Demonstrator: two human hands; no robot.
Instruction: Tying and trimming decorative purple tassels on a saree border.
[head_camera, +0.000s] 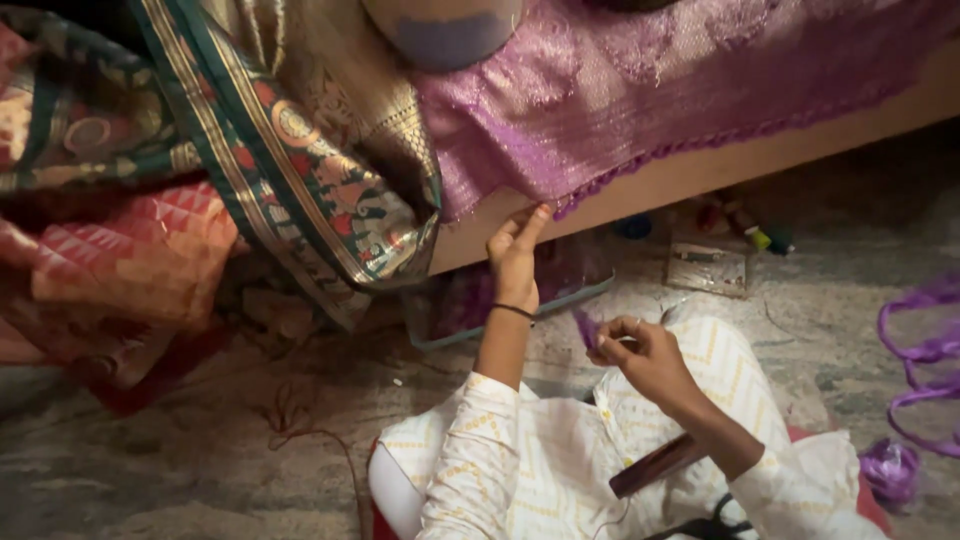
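My left hand (516, 252) reaches up and pinches the lower edge of a shiny purple cloth (640, 90) where it hangs over a wooden bed edge (700, 165). A black band circles that wrist. My right hand (640, 350) is closed on a small tuft of purple thread (585, 326) held above my lap. I sit on the floor in a white patterned garment (560, 440).
Folded green, gold and red patterned fabrics (300, 170) hang at the left. A clear tray (470, 310) and a small flat box (708, 268) lie under the bed edge. Purple ribbon loops (925, 350) and a purple thread ball (888, 470) lie at the right. Dark loose thread (300, 425) trails on the floor.
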